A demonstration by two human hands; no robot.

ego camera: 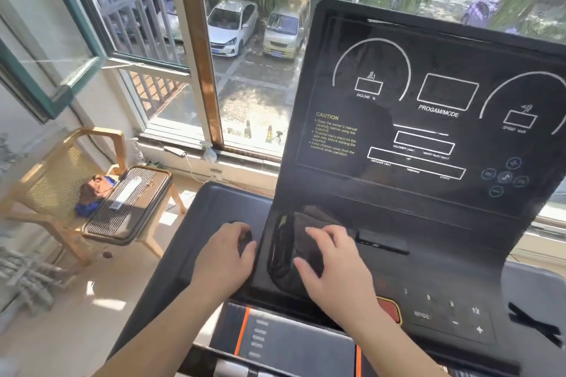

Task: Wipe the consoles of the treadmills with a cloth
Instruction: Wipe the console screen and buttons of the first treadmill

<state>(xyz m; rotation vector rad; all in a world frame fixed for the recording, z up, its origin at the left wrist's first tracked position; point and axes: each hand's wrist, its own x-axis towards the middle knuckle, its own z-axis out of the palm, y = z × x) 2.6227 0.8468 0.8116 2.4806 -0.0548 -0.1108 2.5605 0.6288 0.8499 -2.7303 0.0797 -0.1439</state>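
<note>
- The treadmill console (428, 101) is a glossy black panel, tilted back, printed with white arcs and boxes and a yellow CAUTION block.
- Below it lies a matte black shelf with rounded edges (a red-orange button (390, 307) shows behind the right wrist).
- The cloth (281, 257) is dark, soft and crumpled into folds. It lies on that shelf at the foot of the panel, left of centre.
- The right hand (337, 266) lies flat on the cloth, fingers spread wide and straight, pressing it down.
- The left hand (223, 257) rests on the shelf just beside the cloth. Its fingers bend over a dark oval shape, and I cannot tell whether they hold anything.
- A wooden chair (61, 162) with a woven cane back stands by the window (196, 40).
</note>
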